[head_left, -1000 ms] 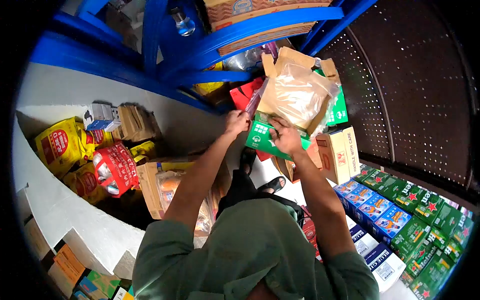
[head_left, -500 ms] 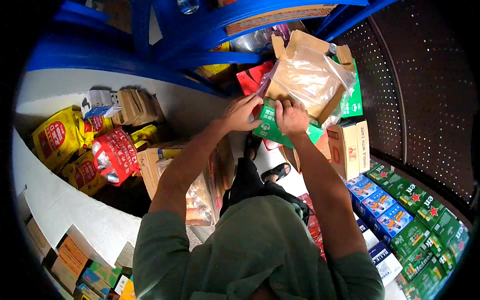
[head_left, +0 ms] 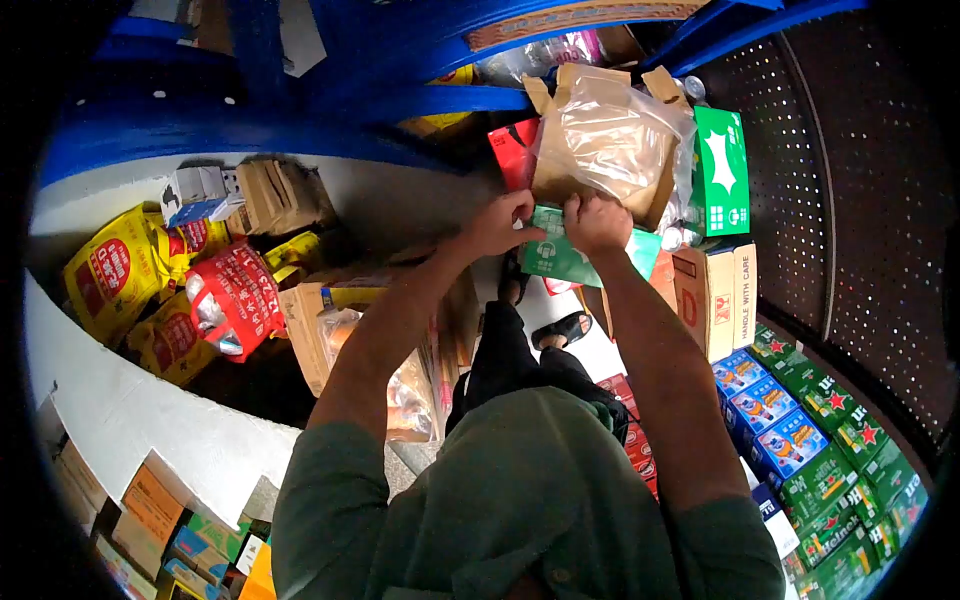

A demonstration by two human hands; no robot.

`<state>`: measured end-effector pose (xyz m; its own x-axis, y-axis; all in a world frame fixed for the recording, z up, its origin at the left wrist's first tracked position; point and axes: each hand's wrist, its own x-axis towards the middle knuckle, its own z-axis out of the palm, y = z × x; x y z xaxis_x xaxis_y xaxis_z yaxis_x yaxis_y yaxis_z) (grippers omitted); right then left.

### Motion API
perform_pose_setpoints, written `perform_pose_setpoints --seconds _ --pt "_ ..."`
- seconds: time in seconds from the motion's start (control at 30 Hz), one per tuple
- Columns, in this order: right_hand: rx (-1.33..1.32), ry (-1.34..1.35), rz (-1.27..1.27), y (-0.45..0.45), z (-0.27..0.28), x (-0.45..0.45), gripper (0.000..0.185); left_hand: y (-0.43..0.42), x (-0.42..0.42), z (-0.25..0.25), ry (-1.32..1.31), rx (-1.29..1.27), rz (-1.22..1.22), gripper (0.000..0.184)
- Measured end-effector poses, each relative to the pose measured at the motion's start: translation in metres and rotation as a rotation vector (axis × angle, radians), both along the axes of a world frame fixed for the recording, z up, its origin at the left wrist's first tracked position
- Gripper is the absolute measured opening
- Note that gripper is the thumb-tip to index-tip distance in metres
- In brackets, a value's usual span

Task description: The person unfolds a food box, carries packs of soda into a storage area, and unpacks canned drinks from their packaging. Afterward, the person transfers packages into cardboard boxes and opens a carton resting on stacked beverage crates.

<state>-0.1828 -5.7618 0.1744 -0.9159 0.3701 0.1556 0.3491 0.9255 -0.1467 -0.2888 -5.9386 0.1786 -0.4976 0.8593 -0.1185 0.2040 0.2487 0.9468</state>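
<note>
A green printed cardboard panel (head_left: pixel 565 258) with a white headset icon lies across the near side of an open brown cardboard box (head_left: pixel 655 150). Clear plastic (head_left: pixel 610 120) is draped in and over the box opening. My right hand (head_left: pixel 600 222) is closed over the panel's upper edge, its fingers curled out of sight. At the panel's left end is my left hand (head_left: pixel 498 224), fingers bent and thumb pointing at the corner; whether it pinches the edge is hard to see. Another green panel (head_left: pixel 722 170) stands to the right of the box.
Blue shelving beams (head_left: pixel 420 100) cross above. On the right are a brown carton (head_left: pixel 715 300), blue drink packs (head_left: pixel 765 410) and green beer packs (head_left: pixel 840 450) by a perforated dark wall (head_left: pixel 870 200). A red bag (head_left: pixel 238 300) and yellow bags (head_left: pixel 110 265) lie left.
The green panel at the right stands out farther from the box and shows more of its face. My right hand has curled tighter on the near panel. The view has shifted slightly.
</note>
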Motion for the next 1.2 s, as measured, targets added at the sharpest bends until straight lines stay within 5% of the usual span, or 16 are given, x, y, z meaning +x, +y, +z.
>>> perform_pose_setpoints --seconds 0.23,0.3,0.4,0.5,0.53,0.57,0.7,0.8,0.83,0.9,1.03,1.2 --pt "-0.166 -0.184 -0.06 -0.003 0.033 -0.014 0.031 0.001 0.016 -0.011 0.071 -0.057 0.073 0.037" --pt "-0.172 -0.157 -0.065 -0.002 0.037 -0.015 0.03 0.001 0.028 -0.015 0.466 -0.071 0.136 0.039" --pt "-0.185 -0.137 -0.066 -0.001 0.037 -0.016 0.029 -0.012 0.027 0.015 0.347 -0.337 0.219 0.04" --pt "-0.192 -0.123 0.038 0.007 0.023 -0.006 0.023 -0.007 0.015 0.023 0.296 -0.161 0.244 0.039" --pt "-0.149 0.081 0.138 0.011 0.007 -0.003 0.019 -0.005 0.007 0.019 0.314 -0.153 0.258 0.039" --pt "-0.11 0.279 0.234 0.011 0.0 0.001 0.016 -0.005 0.008 0.006 0.171 -0.055 0.367 0.04" --pt "-0.264 0.256 0.366 -0.012 0.057 -0.001 0.021 0.004 0.024 -0.03 -0.277 0.228 0.775 0.042" --pt "-0.25 0.12 0.401 -0.028 0.061 -0.007 0.023 0.027 0.033 -0.068 0.025 0.011 1.127 0.034" --pt "-0.236 -0.041 0.355 -0.03 0.058 -0.008 0.032 0.028 0.032 -0.065 0.025 0.019 1.127 0.034" --pt "-0.225 0.034 0.372 -0.03 0.048 -0.009 0.027 0.03 0.022 -0.014 -0.227 -0.572 0.708 0.032" --pt "-0.215 0.182 0.462 -0.026 0.059 -0.014 0.023 0.031 0.02 -0.022 -0.072 -0.43 0.683 0.043" --pt "-0.142 0.117 0.45 -0.028 0.056 -0.014 0.023 0.02 0.016 -0.038 -0.492 -0.301 0.543 0.034"
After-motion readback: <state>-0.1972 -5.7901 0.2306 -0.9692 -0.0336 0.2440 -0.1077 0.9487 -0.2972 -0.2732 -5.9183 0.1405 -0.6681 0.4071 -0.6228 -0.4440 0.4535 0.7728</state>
